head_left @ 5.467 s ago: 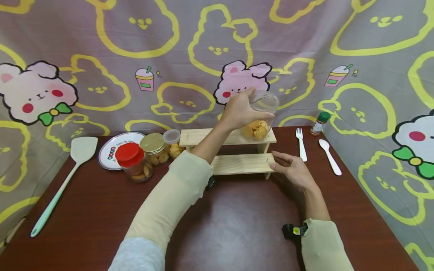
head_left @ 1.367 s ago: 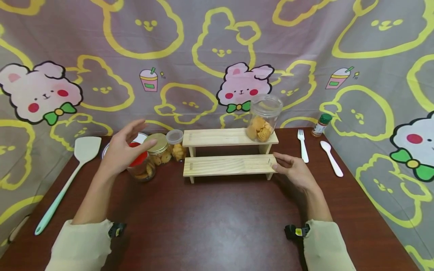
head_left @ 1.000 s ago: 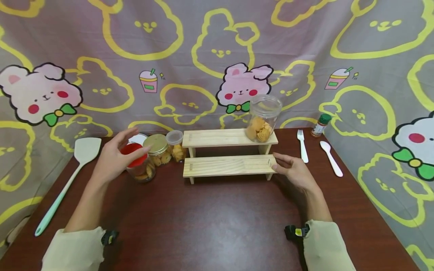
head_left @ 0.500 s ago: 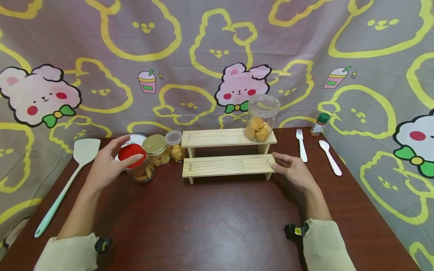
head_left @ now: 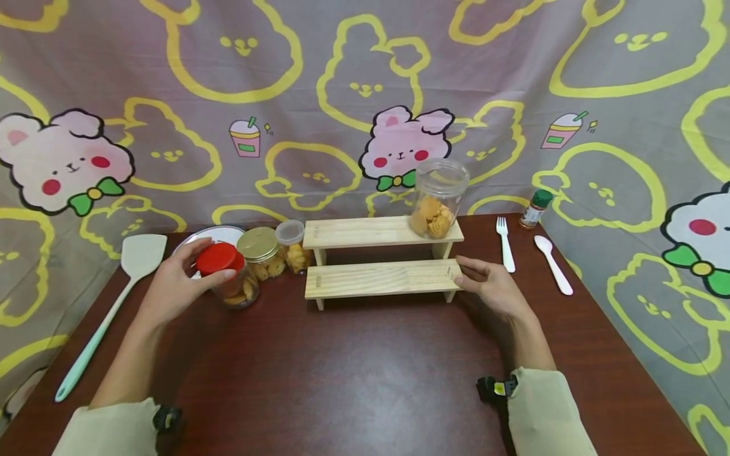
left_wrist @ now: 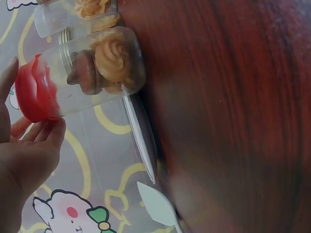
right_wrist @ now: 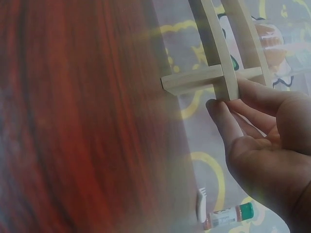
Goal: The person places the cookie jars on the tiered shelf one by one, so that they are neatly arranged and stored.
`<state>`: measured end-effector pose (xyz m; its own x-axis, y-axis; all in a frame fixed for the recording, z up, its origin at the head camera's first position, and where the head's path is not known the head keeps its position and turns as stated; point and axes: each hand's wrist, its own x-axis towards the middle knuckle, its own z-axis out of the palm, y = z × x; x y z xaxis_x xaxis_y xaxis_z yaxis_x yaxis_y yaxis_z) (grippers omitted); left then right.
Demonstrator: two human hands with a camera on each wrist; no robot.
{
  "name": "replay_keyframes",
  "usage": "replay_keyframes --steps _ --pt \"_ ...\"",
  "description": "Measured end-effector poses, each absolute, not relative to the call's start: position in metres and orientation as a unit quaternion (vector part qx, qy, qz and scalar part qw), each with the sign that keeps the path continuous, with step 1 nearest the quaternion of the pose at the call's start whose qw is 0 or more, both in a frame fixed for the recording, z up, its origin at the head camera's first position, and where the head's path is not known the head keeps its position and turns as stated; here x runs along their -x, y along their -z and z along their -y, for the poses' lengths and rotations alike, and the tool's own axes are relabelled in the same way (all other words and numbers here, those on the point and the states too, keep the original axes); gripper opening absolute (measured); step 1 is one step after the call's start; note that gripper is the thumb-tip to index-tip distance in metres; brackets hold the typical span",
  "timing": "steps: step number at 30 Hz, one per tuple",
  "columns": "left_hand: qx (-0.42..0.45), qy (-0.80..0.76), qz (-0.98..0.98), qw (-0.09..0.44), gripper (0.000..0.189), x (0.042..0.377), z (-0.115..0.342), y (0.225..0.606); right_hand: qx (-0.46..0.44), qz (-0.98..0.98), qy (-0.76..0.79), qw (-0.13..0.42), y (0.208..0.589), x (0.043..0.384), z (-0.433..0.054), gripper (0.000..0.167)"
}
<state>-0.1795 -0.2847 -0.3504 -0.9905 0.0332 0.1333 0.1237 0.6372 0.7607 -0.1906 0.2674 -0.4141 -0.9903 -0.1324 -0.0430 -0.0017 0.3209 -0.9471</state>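
Note:
My left hand [head_left: 177,282] is spread around the red lid [head_left: 218,258] of a clear cookie jar [head_left: 235,292], the thumb across its front and the fingertips at its far side. In the left wrist view, the fingers [left_wrist: 57,131] lie right at the lid's edge, and swirled cookies [left_wrist: 112,60] show inside the jar. My right hand [head_left: 496,288] pinches the right end of the lower board of a two-tier wooden shelf [head_left: 382,278]. On the upper board, toward the right, stands a lidless clear jar [head_left: 439,199] holding cookies.
Behind the red-lidded jar are a gold-lidded jar [head_left: 261,253], a small clear-lidded tub [head_left: 293,246] and a plate [head_left: 219,233]. A spatula [head_left: 111,310] lies far left. A fork [head_left: 505,244], spoon [head_left: 553,265] and green-capped bottle [head_left: 535,209] occupy the right side.
My left hand has left the clear jar on the upper board, moved left and lowered around the red lid. The right hand has stayed at the shelf's end.

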Motion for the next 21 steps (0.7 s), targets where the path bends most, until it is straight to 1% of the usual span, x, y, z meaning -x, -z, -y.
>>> replay_keyframes --steps 4,11,21 --pt "0.036 0.444 0.894 0.054 0.081 0.1800 0.2881 0.3549 0.041 -0.810 0.582 0.057 0.4142 0.1906 -0.2671 0.055" --pt "-0.004 0.455 0.889 0.046 0.081 0.1805 0.2919 0.3586 0.042 -0.813 0.578 0.058 0.4134 0.1898 -0.2667 0.055" --pt "-0.001 0.438 0.898 0.045 0.081 0.1801 0.2915 0.3554 0.042 -0.814 0.577 0.059 0.4118 0.1898 -0.2676 0.054"
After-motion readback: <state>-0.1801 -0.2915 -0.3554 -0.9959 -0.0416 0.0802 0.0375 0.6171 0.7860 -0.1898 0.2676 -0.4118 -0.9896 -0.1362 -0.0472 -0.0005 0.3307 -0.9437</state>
